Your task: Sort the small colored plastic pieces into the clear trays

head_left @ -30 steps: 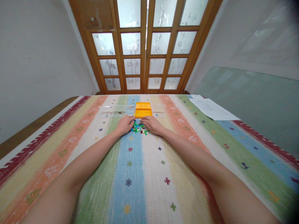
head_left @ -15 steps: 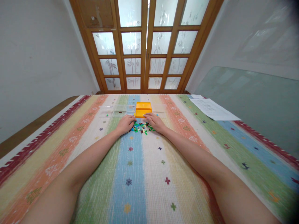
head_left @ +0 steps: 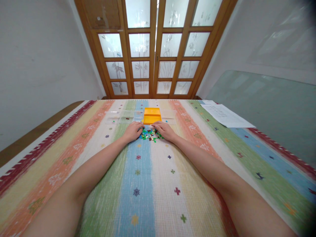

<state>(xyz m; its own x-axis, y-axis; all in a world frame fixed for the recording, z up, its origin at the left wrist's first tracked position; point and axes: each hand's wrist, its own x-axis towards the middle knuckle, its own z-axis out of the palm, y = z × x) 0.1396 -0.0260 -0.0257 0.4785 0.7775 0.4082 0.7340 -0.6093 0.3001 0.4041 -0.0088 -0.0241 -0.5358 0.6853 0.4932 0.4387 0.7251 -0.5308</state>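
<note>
A loose pile of tiny plastic building bricks [head_left: 150, 134], mostly green with blue, dark red and pale ones, lies on the striped tablecloth. My left hand [head_left: 134, 131] rests at the pile's left edge, its fingers curved toward the bricks and apart from the thumb. On the opposite side, my right hand [head_left: 165, 129] reaches over the pile's edge with fingers extended leftward. Any brick under the fingertips is too small to make out. Just behind both hands stands an open orange box [head_left: 152, 119] with its lid raised at the back.
Clear plastic trays flank the box: the left tray [head_left: 120, 114] has a green piece [head_left: 113, 121] and a dark red piece [head_left: 127, 118]; near the right tray [head_left: 171, 114] is a blue piece [head_left: 166, 121]. Printed paper [head_left: 225, 116] lies at the table's far right.
Both hands stay in nearly the same place at the pile. My right fingers have shifted very slightly; the whole view has moved a little.
</note>
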